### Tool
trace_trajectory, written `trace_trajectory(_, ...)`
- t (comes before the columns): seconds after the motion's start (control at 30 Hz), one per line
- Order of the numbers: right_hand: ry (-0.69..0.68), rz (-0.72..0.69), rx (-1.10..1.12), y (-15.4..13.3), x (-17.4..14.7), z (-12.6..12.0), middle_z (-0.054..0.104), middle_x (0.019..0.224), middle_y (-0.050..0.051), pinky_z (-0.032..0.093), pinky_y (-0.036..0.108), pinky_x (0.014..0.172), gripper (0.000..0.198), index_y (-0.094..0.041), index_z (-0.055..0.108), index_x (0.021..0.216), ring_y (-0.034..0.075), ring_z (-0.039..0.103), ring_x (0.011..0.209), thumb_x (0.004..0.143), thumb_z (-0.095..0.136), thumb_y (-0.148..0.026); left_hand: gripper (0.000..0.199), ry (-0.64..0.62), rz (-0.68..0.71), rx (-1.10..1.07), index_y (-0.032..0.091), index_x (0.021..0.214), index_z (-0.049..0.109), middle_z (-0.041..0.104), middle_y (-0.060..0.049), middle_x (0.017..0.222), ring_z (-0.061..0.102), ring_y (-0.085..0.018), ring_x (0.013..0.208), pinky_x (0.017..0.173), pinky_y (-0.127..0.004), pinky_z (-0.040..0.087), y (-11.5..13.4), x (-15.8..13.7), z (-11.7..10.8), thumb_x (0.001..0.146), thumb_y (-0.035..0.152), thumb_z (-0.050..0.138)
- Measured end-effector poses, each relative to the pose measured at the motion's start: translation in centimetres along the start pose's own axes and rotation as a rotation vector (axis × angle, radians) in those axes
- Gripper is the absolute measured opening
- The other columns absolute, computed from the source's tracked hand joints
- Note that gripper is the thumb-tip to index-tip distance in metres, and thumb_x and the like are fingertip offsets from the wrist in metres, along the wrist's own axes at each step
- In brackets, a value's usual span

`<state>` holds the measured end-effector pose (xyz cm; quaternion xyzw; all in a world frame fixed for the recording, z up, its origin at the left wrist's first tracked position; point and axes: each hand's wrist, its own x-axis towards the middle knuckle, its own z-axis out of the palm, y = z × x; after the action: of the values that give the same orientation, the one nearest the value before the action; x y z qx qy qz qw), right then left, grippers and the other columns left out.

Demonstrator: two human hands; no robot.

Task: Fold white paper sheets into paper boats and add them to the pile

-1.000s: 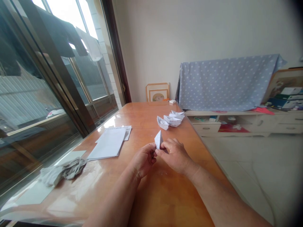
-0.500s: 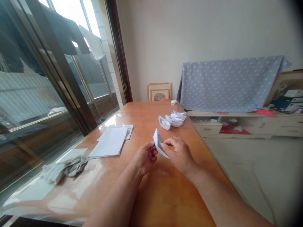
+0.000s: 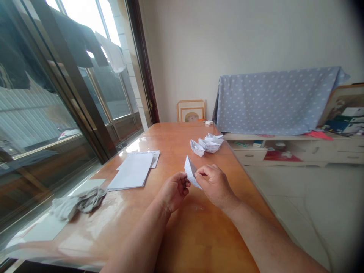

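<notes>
A small folded paper boat (image 3: 191,172), white with faint printed marks, is held above the table between both hands. My left hand (image 3: 176,189) pinches its left side, fingers curled in. On its right side, the thumb and forefinger of my right hand (image 3: 214,185) grip the paper edge. The boat is tilted, one pointed end up. Past it on the table stands a cluster of several folded paper boats (image 3: 209,145), with one boat (image 3: 197,148) at the cluster's near left.
The glossy wooden table (image 3: 173,136) runs away toward the wall. On its left lie stacked white paper sheets (image 3: 132,171) and a crumpled grey cloth (image 3: 90,199). A small white box (image 3: 209,122) sits at the far edge. Right of the table stands a low white cabinet (image 3: 309,149).
Both hands stay almost in place. The held boat has turned slightly, and its lower end now sits a little higher and further left.
</notes>
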<state>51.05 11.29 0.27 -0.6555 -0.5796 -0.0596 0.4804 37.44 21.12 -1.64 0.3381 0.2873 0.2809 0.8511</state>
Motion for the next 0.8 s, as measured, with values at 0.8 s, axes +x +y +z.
trace_trajectory(0.8,-0.11,-0.029,0.102,-1.1,-0.6,-1.2,0.067,0.091,0.003,0.049,0.027,0.073,0.021,-0.024,0.066,0.103,0.017,0.063,0.08,0.089,0.063,-0.041,0.005,-0.059,0.065,-0.103,0.013,0.078,0.062,0.064,-0.003,0.067,0.053,-0.01,0.052,0.045,-0.021,0.033,1.1,0.2,-0.7,0.078,0.017,0.058)
